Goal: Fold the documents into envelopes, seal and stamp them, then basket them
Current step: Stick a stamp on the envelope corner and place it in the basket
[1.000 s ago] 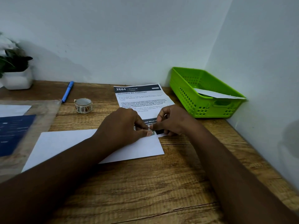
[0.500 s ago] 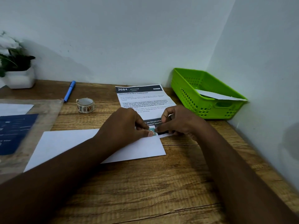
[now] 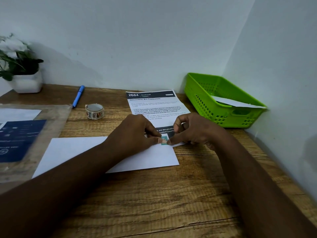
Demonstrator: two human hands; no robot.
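Observation:
A white envelope (image 3: pixel 82 152) lies flat on the wooden desk (image 3: pixel 154 203). At its top right corner sits a small teal stamp (image 3: pixel 164 140). My left hand (image 3: pixel 133 133) holds the stamp's left edge with thumb and fingertips. My right hand (image 3: pixel 193 129) touches its right edge with curled fingers. Behind the hands lies a printed document (image 3: pixel 152 105) headed 2684. A green basket (image 3: pixel 221 100) at the back right holds one white envelope (image 3: pixel 235 103).
A roll of stamps (image 3: pixel 94 111) and a blue pen (image 3: pixel 78 96) lie at the back left of the document. A clear plastic sleeve with papers (image 3: pixel 25 134) covers the left side. A potted plant (image 3: pixel 20 69) stands in the far left corner. Walls close the back and right.
The two hands stay at the envelope's corner. The stamp now shows between the fingertips, flat on the envelope. The camera has shifted slightly.

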